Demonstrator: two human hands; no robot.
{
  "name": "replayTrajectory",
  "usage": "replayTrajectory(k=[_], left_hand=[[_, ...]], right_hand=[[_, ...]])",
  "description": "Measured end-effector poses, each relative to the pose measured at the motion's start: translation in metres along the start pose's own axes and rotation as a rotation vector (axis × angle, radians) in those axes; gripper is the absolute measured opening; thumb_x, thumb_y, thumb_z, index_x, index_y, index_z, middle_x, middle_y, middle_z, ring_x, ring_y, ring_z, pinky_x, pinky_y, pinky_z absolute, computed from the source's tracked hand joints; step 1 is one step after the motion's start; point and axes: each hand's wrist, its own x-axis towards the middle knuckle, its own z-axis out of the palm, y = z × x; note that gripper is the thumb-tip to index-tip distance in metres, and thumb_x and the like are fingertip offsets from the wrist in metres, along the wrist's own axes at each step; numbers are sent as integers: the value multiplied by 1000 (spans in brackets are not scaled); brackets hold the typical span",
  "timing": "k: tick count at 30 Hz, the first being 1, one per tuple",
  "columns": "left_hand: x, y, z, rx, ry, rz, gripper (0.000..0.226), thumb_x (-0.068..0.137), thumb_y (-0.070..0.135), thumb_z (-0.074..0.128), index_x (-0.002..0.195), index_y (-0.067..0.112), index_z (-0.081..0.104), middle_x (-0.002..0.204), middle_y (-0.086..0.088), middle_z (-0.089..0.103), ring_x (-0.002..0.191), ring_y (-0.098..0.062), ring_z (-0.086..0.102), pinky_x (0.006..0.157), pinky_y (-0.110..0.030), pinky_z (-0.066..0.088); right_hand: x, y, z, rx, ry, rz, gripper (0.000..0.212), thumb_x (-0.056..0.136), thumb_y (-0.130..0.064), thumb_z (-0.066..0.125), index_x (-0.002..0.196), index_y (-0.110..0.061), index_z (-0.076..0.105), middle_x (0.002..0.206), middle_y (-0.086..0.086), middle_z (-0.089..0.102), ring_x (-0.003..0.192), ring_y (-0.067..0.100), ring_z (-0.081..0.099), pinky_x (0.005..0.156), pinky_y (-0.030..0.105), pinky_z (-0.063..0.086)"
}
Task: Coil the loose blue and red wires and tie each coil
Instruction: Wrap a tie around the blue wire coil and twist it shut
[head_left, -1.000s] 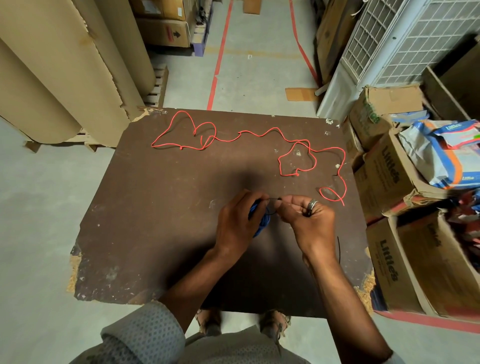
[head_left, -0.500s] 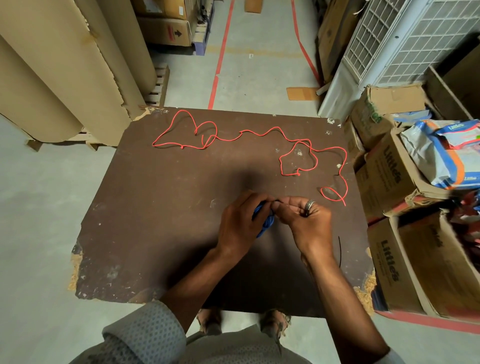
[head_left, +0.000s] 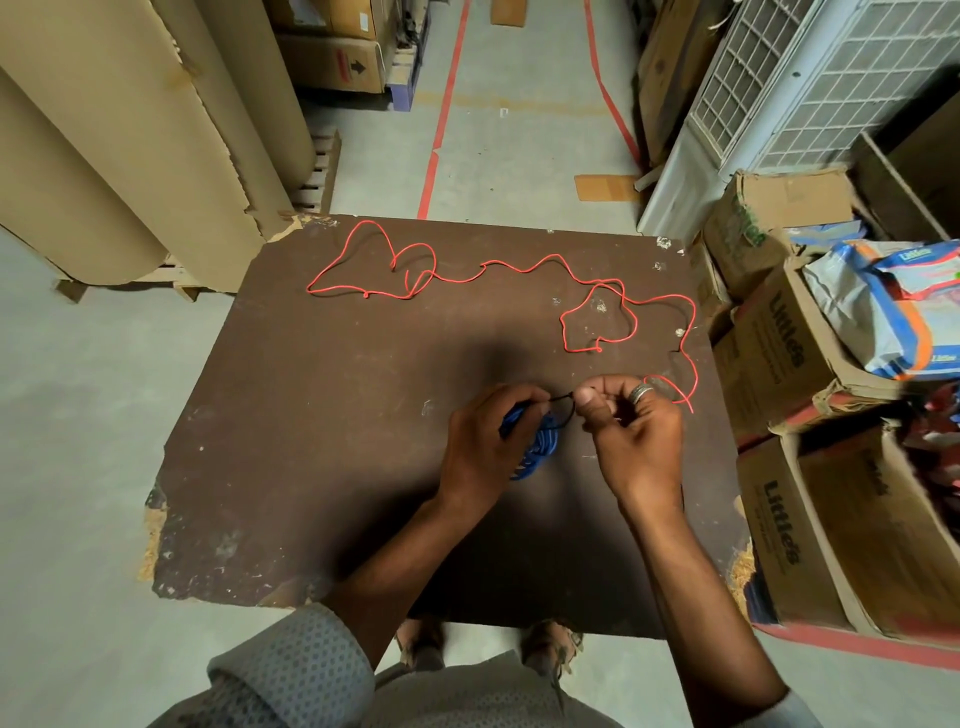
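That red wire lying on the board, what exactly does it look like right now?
The red wire is thin, bright and plastic-coated by its look. It lies loose and uncoiled on the brown board, wandering from a big loop near the far left corner across to the right edge, with a second loop partway along. Its near end curls into a small loop just beyond the right hand. Whether that hand touches it cannot be told.

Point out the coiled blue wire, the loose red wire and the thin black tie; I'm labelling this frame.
Coiled blue wire (head_left: 543, 447): head view, on its exposed loops.
Loose red wire (head_left: 519, 266): head view, on its middle stretch.
Thin black tie (head_left: 563, 399): head view, on its arch between the hands.
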Motion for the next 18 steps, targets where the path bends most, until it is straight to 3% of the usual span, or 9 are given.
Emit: replayTrajectory(k=[6,11,15,18], left_hand=[[-2,3,-2,-128,-36,-95,10,93,17,68,100,13,75,100,5,75,92,-2,69,79,-8,47],[0,9,-3,-161,-50,-75,13,95,17,67,104,11,75,100,3,76,92,-3,70,78,-10,50],[-4,7,-6,-220,-67,-113,15,95,16,67,107,14,76,100,7,76,93,-3,70,81,-20,54],[-10,8,-5,-253,-146,-129,22,98,16,64,118,16,74,112,10,74,104,0,68,91,-21,53]], right_hand=[[5,-1,-4,24,71,-40,7,92,-8,65,88,-13,69,72,-1,65,68,12,61,70,48,56],[8,-6,-5,126,116,-93,8,98,-11,56,92,-15,60,69,-3,67,59,12,57,59,34,48],[13,-10,-7,111,43,-70,13,105,-22,45,92,-24,48,71,5,71,40,19,49,46,28,40],[19,-11,-7,149,55,-52,11,107,-20,39,98,-15,43,65,9,67,36,18,44,41,24,35]])
